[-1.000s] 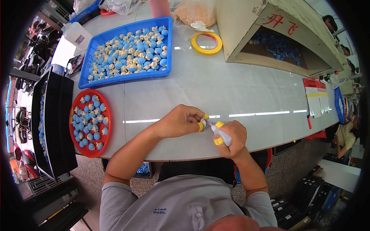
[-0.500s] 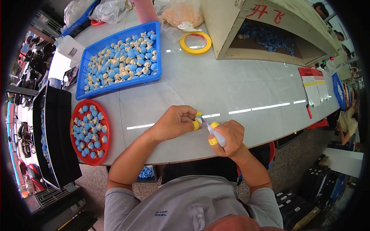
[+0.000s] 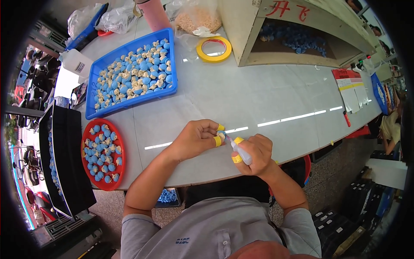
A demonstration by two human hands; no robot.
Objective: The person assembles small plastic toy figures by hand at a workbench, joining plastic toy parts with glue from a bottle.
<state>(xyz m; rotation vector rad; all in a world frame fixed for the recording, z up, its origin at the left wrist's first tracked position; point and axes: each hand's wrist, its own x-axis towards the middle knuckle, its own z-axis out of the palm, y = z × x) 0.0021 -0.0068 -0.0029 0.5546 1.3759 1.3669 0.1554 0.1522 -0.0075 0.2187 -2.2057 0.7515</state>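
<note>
Between the yellow-taped thumb and fingertip of my left hand (image 3: pixel 196 140) is pinched a small blue-and-cream figure piece (image 3: pixel 221 134), partly covered by the fingers. My right hand (image 3: pixel 260 154), also with yellow tape on its fingers, is closed round a small translucent squeeze bottle (image 3: pixel 244 155). The bottle's thin nozzle points left and reaches the piece; whether it touches is too small to tell. Both hands are above the near part of the grey table (image 3: pixel 276 97). Similar pieces lie in a red round tray (image 3: pixel 122 172) on the left.
Behind it, a blue rectangular tray (image 3: pixel 174 64) holds many more pieces. Yellow tape (image 3: pixel 230 52), a pink bottle (image 3: pixel 154 15) and a bag of beige bits (image 3: pixel 198 19) stand farther back. At back right is a wooden cubby (image 3: pixel 248 56) with blue parts; a black crate (image 3: pixel 73 159) is far left.
The whole view has tilted slightly, shifting the trays and cubby a little in the picture. My hands keep nearly the same pose, still holding the piece and the bottle.
</note>
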